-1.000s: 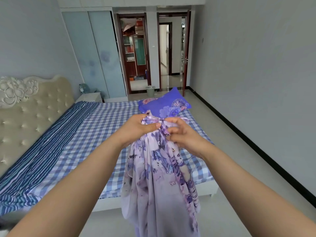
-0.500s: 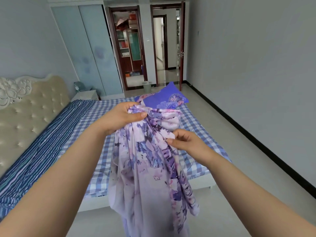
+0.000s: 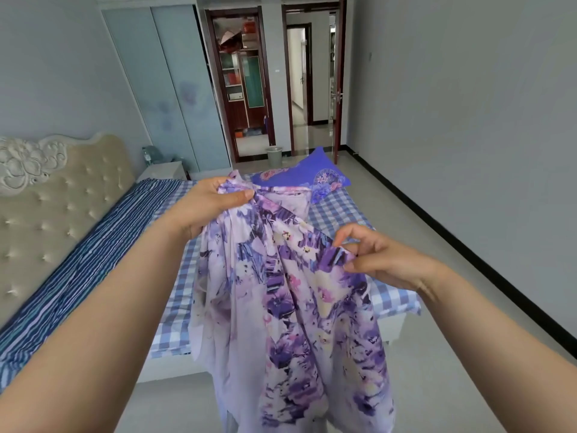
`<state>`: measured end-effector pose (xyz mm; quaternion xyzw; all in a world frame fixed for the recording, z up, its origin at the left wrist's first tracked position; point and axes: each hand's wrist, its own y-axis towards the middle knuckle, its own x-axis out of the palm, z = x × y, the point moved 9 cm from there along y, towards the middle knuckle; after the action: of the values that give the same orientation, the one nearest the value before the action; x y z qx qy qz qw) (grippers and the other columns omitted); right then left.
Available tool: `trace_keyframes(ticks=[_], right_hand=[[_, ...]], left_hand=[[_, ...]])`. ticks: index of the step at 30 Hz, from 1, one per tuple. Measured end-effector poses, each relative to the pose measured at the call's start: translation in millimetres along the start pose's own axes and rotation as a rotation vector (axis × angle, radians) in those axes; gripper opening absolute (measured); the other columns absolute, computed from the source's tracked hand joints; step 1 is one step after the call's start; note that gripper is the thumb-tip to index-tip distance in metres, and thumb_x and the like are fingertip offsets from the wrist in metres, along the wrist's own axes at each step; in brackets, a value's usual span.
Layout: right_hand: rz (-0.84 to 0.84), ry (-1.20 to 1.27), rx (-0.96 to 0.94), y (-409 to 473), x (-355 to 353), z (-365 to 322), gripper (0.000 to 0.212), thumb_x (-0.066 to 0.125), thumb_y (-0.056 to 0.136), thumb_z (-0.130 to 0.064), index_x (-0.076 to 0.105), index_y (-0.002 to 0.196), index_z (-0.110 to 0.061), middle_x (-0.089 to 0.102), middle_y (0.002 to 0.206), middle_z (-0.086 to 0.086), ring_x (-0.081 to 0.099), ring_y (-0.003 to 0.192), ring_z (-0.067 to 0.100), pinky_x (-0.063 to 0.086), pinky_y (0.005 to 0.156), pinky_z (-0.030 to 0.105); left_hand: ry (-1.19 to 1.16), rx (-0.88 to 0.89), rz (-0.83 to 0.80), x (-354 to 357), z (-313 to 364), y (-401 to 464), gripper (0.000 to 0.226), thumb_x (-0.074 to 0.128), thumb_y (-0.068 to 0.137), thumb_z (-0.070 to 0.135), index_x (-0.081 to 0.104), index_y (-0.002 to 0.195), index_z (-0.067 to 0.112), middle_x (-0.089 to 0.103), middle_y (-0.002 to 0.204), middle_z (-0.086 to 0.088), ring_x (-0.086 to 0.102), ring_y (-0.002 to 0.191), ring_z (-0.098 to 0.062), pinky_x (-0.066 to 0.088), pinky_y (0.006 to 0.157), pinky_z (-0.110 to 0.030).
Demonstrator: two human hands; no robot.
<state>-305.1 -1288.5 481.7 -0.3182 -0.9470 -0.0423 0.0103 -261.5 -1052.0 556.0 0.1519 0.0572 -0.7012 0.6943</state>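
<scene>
Two hands hold a floral purple garment up in front of the bed, well apart from each other. The left hand bunches the top edge in a curled grip, higher and farther out; the right hand pinches a fold lower down, nearer the body. The cloth's long axis hangs downward from the left hand, so spreading it probably means drawing the right hand sideways, though which edge it pinches is unclear

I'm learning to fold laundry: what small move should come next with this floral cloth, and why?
Probably draw the right hand outward and up, level with the left hand: the floral cloth hangs bunched, left gripping its top, right pinching an edge lower down.
</scene>
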Motion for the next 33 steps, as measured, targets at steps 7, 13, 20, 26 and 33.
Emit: trace_keyframes(ticks=[7, 13, 20, 26, 33], right_hand=[[0.276, -1.228, 0.340, 12, -10, 37, 0.038, 0.044, 0.093, -0.009, 0.064, 0.115, -0.032, 0.045, 0.113, -0.004, 0.058, 0.093, 0.021, 0.049, 0.085, 0.036], [0.535, -0.943, 0.423, 29, 12, 65, 0.076, 0.041, 0.090, -0.062, 0.019, 0.149, -0.019, 0.018, 0.143, 0.002, 0.053, 0.112, 0.026, 0.049, 0.087, 0.035], [0.796, -1.151, 0.345, 32, -1, 69, 0.045, 0.046, 0.091, -0.043, 0.042, 0.125, -0.014, 0.032, 0.128, 0.006, 0.056, 0.088, 0.026, 0.047, 0.062, 0.031], [0.737, -1.230, 0.420, 29, -15, 97, 0.039, 0.042, 0.093, -0.034, 0.048, 0.129, -0.021, 0.031, 0.134, 0.008, 0.057, 0.087, 0.029, 0.042, 0.062, 0.030], [0.537, -1.134, 0.620, -11, -78, 142, 0.026, 0.042, 0.095, -0.036, 0.063, 0.104, -0.024, 0.040, 0.114, 0.005, 0.056, 0.098, 0.025, 0.046, 0.088, 0.032]], left_hand=[[-0.020, -0.016, 0.078, 2, -5, 3, 0.031, 0.078, 0.075, 0.023, 0.070, 0.103, 0.012, 0.074, 0.100, -0.003, 0.068, 0.100, -0.018, 0.046, 0.102, -0.041], [0.041, 0.036, 0.126, 24, 3, 1, 0.012, 0.076, 0.080, 0.023, 0.073, 0.090, 0.017, 0.075, 0.089, 0.000, 0.070, 0.089, -0.018, 0.051, 0.096, -0.042], [-0.001, 0.018, 0.177, 30, -2, -1, 0.013, 0.077, 0.079, 0.026, 0.073, 0.087, 0.016, 0.075, 0.084, 0.001, 0.071, 0.083, -0.017, 0.054, 0.089, -0.041], [-0.082, 0.025, 0.284, 23, -1, -4, 0.022, 0.076, 0.080, 0.025, 0.070, 0.096, 0.011, 0.074, 0.091, -0.001, 0.070, 0.082, -0.012, 0.055, 0.079, -0.027], [-0.088, -0.002, 0.411, -8, -20, -8, 0.055, 0.081, 0.065, 0.047, 0.068, 0.100, 0.007, 0.069, 0.112, -0.013, 0.069, 0.093, -0.023, 0.054, 0.089, -0.043]])
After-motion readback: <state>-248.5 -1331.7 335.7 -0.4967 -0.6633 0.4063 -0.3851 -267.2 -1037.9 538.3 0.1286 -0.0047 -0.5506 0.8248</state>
